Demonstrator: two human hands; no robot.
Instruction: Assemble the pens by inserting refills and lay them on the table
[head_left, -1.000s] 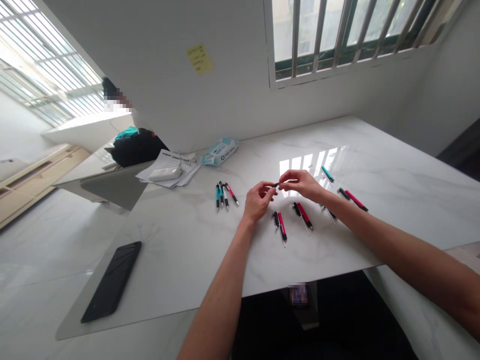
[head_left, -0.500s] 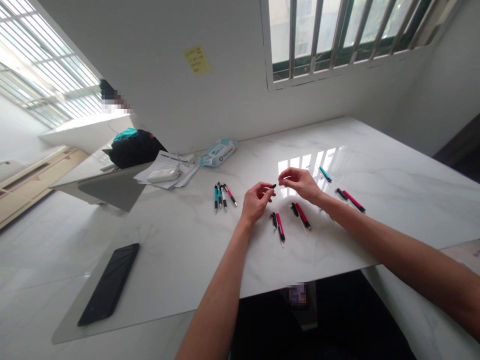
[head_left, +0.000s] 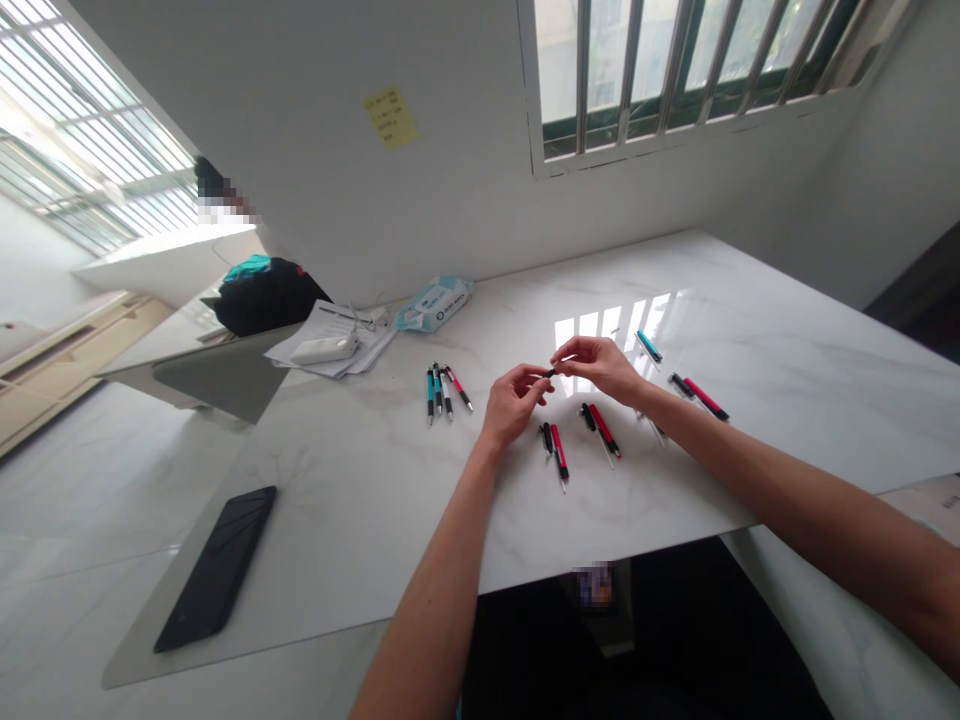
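Note:
Over the white marble table, my left hand pinches a small black pen part at its fingertips. My right hand meets it from the right, fingertips pinched at the same part; what it holds itself is too small to tell. Below the hands lie two taken-apart red pens with black pieces beside them. To the left, three whole pens lie side by side, teal, black and red.
A teal pen part and a red and black pen lie to the right. A black phone rests near the front left edge. Papers with a white device, a wipes pack and a dark bag sit at the back left.
My hands drew slightly apart half a second ago and have come together again at the small black part. The pens on the table have not moved.

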